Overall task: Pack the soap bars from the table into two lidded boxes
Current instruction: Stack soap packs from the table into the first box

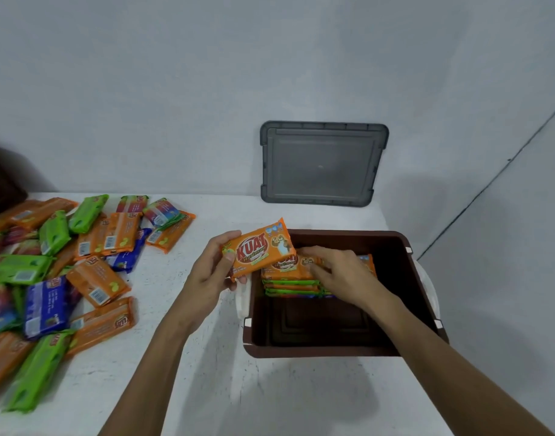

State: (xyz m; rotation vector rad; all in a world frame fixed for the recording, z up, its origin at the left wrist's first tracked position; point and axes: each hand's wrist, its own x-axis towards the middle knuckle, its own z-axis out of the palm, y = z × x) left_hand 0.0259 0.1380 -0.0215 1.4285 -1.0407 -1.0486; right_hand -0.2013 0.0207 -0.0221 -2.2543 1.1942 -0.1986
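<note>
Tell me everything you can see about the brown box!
The box looks like dark brown plastic, rectangular with rounded corners and white side latches, open on top. It stands upright on the white table. A stack of soap bars lies in its far half; the right hand rests on them.

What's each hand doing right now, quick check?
Left hand: grips an orange soap bar at the box's edge.
Right hand: open, fingers resting on the stacked bars inside the brown box.
</note>
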